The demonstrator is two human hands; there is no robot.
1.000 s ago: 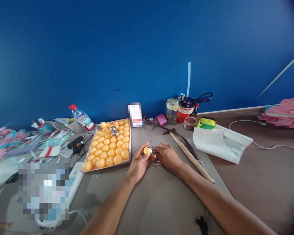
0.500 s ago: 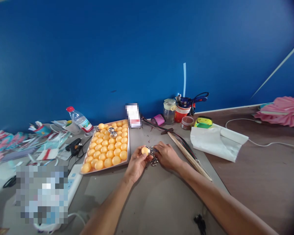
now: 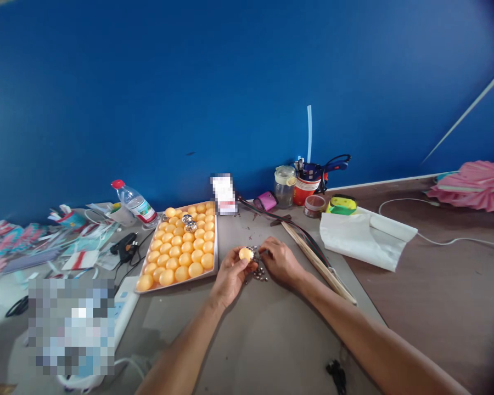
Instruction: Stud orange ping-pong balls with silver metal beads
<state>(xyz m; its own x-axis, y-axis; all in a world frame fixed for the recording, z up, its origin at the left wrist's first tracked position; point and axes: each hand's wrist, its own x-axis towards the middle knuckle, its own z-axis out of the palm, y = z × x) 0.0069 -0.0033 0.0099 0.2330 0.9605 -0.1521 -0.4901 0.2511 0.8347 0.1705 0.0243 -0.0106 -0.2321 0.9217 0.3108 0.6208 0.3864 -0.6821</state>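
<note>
My left hand [image 3: 229, 274] is closed around an orange ping-pong ball [image 3: 245, 254], with shiny silver pieces on the ball's right side. Just to the right, the fingers of my right hand [image 3: 280, 262] are bent and pinched together close to the ball; whatever is between the fingertips is too small to make out. Small silver studs [image 3: 260, 272] lie loose on the table below and between both hands. At left a shallow tray [image 3: 216, 241] holds rows of orange balls [image 3: 185, 260], and a few silver-covered balls [image 3: 191, 226] sit among them.
A water bottle [image 3: 138, 204] leans behind the tray. A glue gun [image 3: 125, 246] and a power strip [image 3: 125, 300] are on the left. Along the wall stand a jar [image 3: 285, 189] and a red cup [image 3: 306, 192]. Thin sticks [image 3: 319, 263] and a white sheet [image 3: 358, 240] lie right.
My right hand has drawn back slightly to the right, uncovering more of the loose studs. The ball in my left hand has shifted a little to the right.
</note>
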